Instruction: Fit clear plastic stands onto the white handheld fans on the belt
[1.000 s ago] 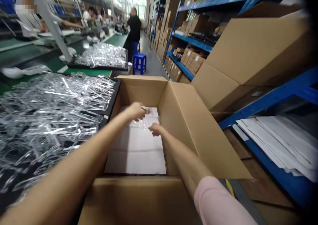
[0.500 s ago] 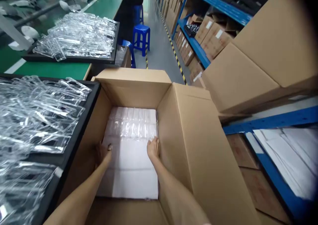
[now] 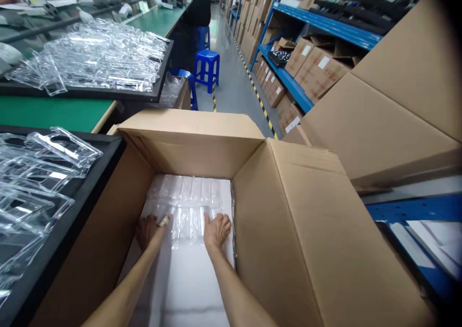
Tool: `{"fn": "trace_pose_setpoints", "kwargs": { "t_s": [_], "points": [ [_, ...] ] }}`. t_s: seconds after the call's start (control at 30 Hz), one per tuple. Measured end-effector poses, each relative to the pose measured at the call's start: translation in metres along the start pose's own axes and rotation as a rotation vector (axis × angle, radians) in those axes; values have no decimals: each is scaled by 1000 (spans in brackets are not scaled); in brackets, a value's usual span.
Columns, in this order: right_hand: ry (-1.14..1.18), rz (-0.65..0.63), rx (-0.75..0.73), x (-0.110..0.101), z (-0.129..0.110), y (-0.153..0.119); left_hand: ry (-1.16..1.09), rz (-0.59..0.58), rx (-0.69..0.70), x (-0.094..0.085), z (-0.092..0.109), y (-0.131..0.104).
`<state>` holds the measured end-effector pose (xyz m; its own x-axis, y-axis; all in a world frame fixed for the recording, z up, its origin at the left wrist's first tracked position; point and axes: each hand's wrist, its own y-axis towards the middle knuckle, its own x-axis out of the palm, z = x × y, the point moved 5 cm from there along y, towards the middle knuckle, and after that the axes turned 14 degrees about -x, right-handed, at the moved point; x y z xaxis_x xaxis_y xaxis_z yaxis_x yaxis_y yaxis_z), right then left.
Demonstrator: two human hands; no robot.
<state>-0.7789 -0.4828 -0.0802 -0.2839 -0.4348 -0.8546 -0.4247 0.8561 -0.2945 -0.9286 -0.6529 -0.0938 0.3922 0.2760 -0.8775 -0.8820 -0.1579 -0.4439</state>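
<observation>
Both my hands reach down into a deep cardboard box (image 3: 252, 168). Inside it lies a white sheet (image 3: 195, 279), with a layer of clear plastic-wrapped pieces (image 3: 189, 190) in rows towards the far end. My left hand (image 3: 147, 232) rests near the left side of this layer, its fingers apart and a pale wrap on its thumb. My right hand (image 3: 216, 230) lies on the right part of the wrapped layer, fingers spread and thumb pointing away. Neither hand is closed round anything.
Black trays (image 3: 108, 158) heaped with clear plastic frames (image 3: 65, 149) stand to the left, by a green bench (image 3: 54, 113). Blue stools (image 3: 207, 69) stand in the aisle. Large cartons (image 3: 390, 125) and blue shelving (image 3: 325, 21) line the right. People are at the far bench.
My hands have shifted from the sides of the white sheet onto the wrapped layer, the right hand's fingers now spreading out. The camera view has moved closer over the box.
</observation>
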Motion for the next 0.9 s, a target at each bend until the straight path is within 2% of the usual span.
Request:
{"fn": "trace_pose_setpoints", "kwargs": {
  "t_s": [0.1,0.23,0.3,0.37,0.43,0.5,0.57,0.63,0.67,0.73,0.83,0.9],
  "points": [
    [99,-44,-5,12,-13,-10,-115,-71,27,9,12,-21],
    [263,-151,70,33,-27,-23,-337,-374,-29,23,24,-50],
    [359,-207,96,35,-28,-22,-364,-488,36,25,36,-63],
    [444,-225,91,27,-26,-11,-380,-549,114,24,55,-72],
    [491,-189,71,10,-22,11,-371,-550,201,23,85,-77],
    [481,-122,67,-10,-18,40,-331,-509,294,23,123,-77],
    [421,-75,87,-24,-17,70,-268,-416,368,24,159,-73],
    [328,-69,128,-29,-19,93,-205,-295,405,25,181,-61],
    [277,-78,144,-29,-22,101,-183,-238,413,24,185,-52],
    [188,-106,151,-24,-28,109,-141,-105,393,19,177,-27],
    [121,-160,118,-11,-42,107,-87,37,166,7,135,21],
    [120,-194,87,-1,-54,103,-75,33,13,1,108,51]
  ]
}}
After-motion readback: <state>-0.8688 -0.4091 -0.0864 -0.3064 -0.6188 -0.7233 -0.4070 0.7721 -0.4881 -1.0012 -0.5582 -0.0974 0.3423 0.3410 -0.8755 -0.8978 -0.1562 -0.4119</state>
